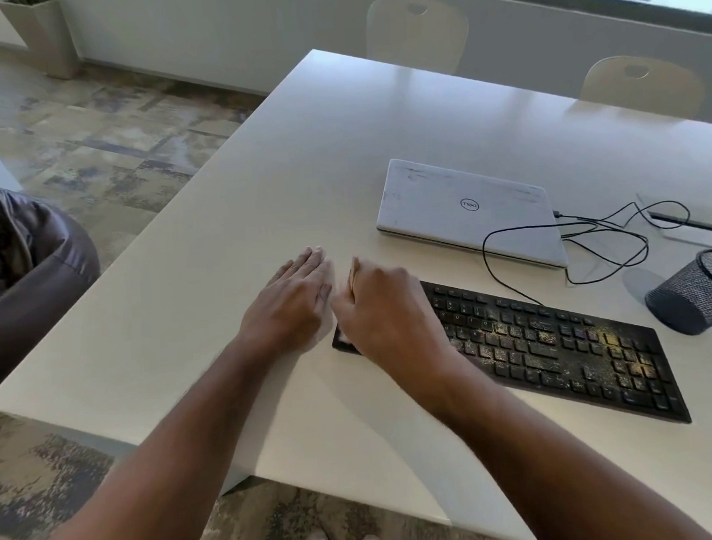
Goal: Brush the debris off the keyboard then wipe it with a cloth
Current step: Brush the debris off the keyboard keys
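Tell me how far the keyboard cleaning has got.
Early. The right hand grips a brush handle at the keyboard's left end; the left hand lies flat beside it. Yellowish debris covers the middle and right keys, unbrushed. Wiping with a cloth hasn't begun.

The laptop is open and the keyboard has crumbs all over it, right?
Not quite. The head view shows the laptop closed, its lid down flat on the table. The keyboard does have crumbs on it, mostly across its middle and right keys.
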`<state>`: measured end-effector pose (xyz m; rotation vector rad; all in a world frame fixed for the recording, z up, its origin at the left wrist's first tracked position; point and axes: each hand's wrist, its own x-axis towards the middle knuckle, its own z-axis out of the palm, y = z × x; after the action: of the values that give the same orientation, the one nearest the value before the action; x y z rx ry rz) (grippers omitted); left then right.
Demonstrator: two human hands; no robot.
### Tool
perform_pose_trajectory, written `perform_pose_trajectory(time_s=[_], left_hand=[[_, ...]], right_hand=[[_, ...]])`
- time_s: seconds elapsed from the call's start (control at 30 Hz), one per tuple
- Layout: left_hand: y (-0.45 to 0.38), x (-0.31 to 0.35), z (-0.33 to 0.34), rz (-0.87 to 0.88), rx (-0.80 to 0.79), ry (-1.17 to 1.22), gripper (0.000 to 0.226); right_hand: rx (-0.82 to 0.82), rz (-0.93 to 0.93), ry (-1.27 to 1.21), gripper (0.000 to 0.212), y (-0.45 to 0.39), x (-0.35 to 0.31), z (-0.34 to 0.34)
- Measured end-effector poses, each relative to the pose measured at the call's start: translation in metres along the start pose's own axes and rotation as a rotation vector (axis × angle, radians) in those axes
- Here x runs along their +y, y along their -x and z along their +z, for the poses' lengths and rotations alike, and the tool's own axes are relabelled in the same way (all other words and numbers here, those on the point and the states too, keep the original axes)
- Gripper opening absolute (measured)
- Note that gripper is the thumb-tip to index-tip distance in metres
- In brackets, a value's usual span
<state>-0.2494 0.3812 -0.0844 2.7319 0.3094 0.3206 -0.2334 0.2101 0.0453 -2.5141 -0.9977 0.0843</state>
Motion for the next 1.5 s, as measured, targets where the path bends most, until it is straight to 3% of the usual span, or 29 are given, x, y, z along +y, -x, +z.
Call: perform_pose_trajectory(time_s=[0.07, 0.23, 0.43, 0.6, 0.83, 1.03, 1.17, 1.27, 1.4, 1.5], left_hand=[[0.000, 0.001, -0.001, 0.007, -0.002, -0.005, 0.057], [0.001, 0.005, 0.001, -0.014, 0.041, 0.010, 0.056], [-0.001, 0.000, -0.002, 0.014, -0.023, -0.002, 0.057], [0.001, 0.002, -0.001, 0.002, 0.017, 0.014, 0.057], [-0.001, 0.000, 0.000, 0.009, 0.005, 0.007, 0.054], [0.000, 0.002, -0.003, 0.010, 0.010, 0.001, 0.056], [0.001, 0.005, -0.005, -0.001, -0.002, 0.003, 0.067], [0.000, 0.002, -0.004, 0.006, -0.016, -0.006, 0.067], [-0.001, 0.000, -0.002, 0.009, -0.012, -0.011, 0.057], [-0.001, 0.000, -0.002, 0.009, -0.007, -0.010, 0.054]], right_hand=[[-0.058, 0.045, -0.130, 0.030, -0.006, 0.003, -0.007], [0.094, 0.074, -0.192, 0.036, -0.022, 0.016, -0.005], [-0.156, -0.012, -0.131, 0.033, -0.011, 0.006, -0.002], [-0.143, -0.113, -0.226, 0.027, -0.016, 0.022, -0.013], [-0.437, -0.131, 0.023, 0.030, -0.020, 0.064, -0.055], [-0.342, -0.210, -0.388, 0.021, -0.012, 0.059, -0.037], [-0.300, -0.232, -0.217, 0.027, -0.003, 0.062, -0.029], [-0.243, -0.120, -0.108, 0.027, -0.001, 0.072, -0.042], [-0.019, 0.029, -0.338, 0.021, 0.007, 0.063, -0.030], [0.134, 0.092, -0.331, 0.023, 0.019, 0.048, -0.007]])
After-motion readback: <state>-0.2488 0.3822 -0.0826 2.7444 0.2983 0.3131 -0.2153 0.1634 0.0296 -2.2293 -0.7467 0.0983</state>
